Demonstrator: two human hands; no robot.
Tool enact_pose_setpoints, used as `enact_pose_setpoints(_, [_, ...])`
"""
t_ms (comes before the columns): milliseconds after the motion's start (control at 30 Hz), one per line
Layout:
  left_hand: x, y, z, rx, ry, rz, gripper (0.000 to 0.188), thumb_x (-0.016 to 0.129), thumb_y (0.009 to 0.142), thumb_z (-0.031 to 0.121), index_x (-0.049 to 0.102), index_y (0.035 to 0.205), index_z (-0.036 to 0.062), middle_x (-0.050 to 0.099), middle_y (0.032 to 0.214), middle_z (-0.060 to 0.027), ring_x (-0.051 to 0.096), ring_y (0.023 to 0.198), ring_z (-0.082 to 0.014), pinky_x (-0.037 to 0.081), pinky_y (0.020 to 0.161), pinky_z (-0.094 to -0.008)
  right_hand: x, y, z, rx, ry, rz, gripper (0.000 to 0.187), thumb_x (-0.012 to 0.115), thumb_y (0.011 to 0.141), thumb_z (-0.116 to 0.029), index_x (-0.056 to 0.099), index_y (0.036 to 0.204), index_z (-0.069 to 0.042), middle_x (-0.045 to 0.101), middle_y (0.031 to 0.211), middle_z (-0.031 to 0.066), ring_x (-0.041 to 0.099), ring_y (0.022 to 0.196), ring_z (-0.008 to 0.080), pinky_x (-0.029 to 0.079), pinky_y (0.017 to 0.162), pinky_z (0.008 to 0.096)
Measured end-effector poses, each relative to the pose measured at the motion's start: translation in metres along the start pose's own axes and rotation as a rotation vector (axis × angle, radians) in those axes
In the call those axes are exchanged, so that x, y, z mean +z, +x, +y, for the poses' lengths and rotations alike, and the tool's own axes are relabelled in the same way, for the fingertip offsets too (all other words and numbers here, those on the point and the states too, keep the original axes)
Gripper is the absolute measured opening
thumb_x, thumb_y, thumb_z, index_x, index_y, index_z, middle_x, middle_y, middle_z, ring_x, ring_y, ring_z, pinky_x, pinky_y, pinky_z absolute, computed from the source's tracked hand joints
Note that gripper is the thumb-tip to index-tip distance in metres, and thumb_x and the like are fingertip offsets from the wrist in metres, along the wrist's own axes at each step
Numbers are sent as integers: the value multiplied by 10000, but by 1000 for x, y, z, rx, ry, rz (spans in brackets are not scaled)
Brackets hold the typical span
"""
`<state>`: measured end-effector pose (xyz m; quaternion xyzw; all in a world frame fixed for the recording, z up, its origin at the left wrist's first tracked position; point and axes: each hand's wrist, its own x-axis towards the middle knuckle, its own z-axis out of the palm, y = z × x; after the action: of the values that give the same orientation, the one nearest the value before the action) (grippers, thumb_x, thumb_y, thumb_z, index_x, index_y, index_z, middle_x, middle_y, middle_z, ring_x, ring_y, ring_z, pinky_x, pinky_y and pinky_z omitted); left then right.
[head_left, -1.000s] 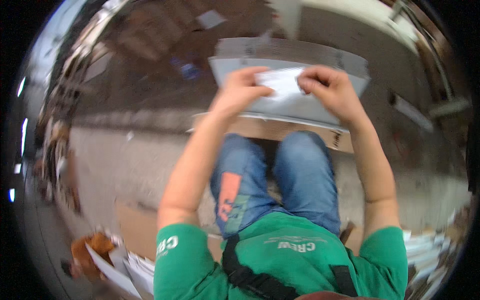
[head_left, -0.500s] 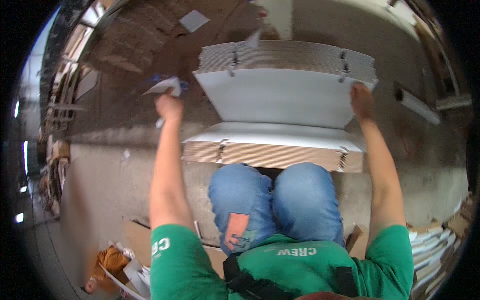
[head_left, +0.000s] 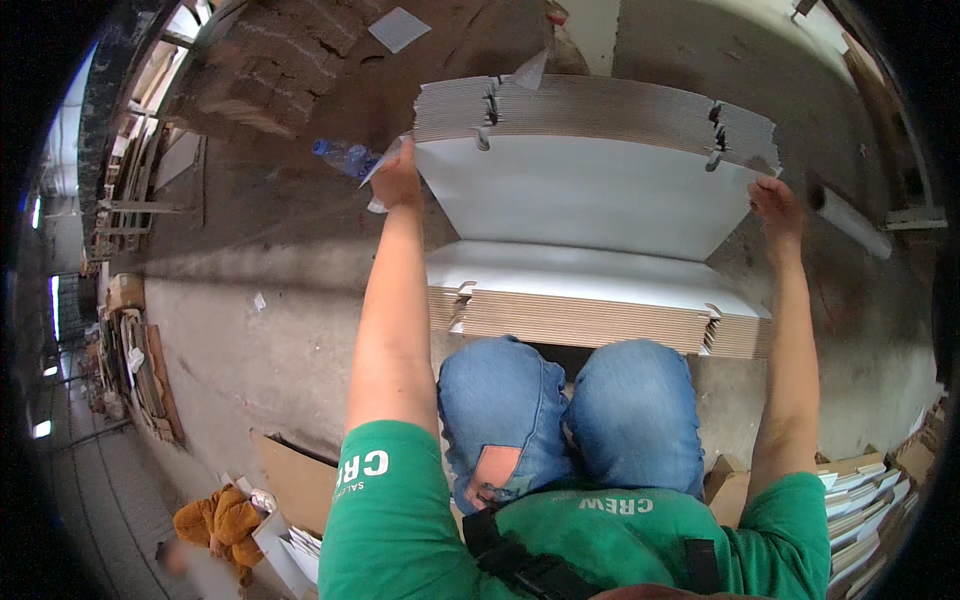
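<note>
Head view looks straight down on my arms and knees, so I read it from the left edge across. Far left, leaning boards and stacked scrap (head_left: pixel 135 365) line a dim aisle, and low down someone in an orange top (head_left: pixel 215 520) crouches beside loose cardboard (head_left: pixel 295 480). Grey concrete floor (head_left: pixel 260 340) runs under everything, turning darker and rougher toward the top, where a pale square sheet (head_left: pixel 398 28) lies. A clear plastic bottle (head_left: pixel 343 155) lies on that floor just beyond my left hand (head_left: pixel 398 180).

That left hand is closed around the left corner of the raised bundle of flat cardboard sheets (head_left: pixel 590 190); a small scrap of white paper (head_left: pixel 380 165) appears pinched in the same fingers, though I cannot tell exactly how. The bundle is tipped up, white face toward me, ribbed edges along its top. Below it, a lower stack of sheets (head_left: pixel 590 310) rests flat, touching my denim knees (head_left: pixel 570 420).

My right hand (head_left: pixel 775 205) grips the bundle's right corner, fingers curled over the edge. Further right, a white tube (head_left: pixel 850 220) lies on the floor, and more stacked sheets (head_left: pixel 865 495) sit by my right elbow.
</note>
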<state>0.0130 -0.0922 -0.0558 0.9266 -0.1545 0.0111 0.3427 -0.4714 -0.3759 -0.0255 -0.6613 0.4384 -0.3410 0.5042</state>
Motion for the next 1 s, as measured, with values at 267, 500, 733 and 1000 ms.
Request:
enact_pose_setpoints(267, [-19, 5, -7, -187, -271, -480, 438, 526, 803, 354, 511, 1146, 83, 517, 1157, -86, 496, 1034, -198, 396, 827, -357, -14, -9, -44, 187, 205, 137, 276, 572, 797, -70, 528, 1062, -4, 583, 908, 76, 562, 821, 175, 476, 716, 306])
enact_pose_setpoints(500, [-19, 27, -4, -220, -169, -408, 407, 632, 686, 272, 616, 960, -28, 612, 907, -127, 542, 818, -200, 416, 733, -350, -20, 7, -11, -106, -199, 21, 154, 544, 807, -98, 520, 957, -72, 622, 863, 103, 607, 766, 229, 483, 648, 317])
enact_pose_setpoints(733, [6, -3, 18, -209, -158, -162, 663, 653, 682, 523, 614, 937, -88, 618, 972, -136, 567, 867, -226, 403, 792, -330, 25, 5, 5, -198, -698, 146, 158, 536, 761, -136, 505, 899, -67, 589, 825, 152, 581, 772, 331, 458, 647, 428])
enact_pose_setpoints(1000, [11, 7, 12, -339, -591, -133, 500, 741, 625, 318, 630, 920, -70, 625, 973, -117, 571, 865, -206, 425, 784, -305, 17, 15, 13, -481, -999, 249, 130, 499, 781, -118, 517, 903, -78, 558, 873, 146, 564, 785, 345, 469, 651, 420])
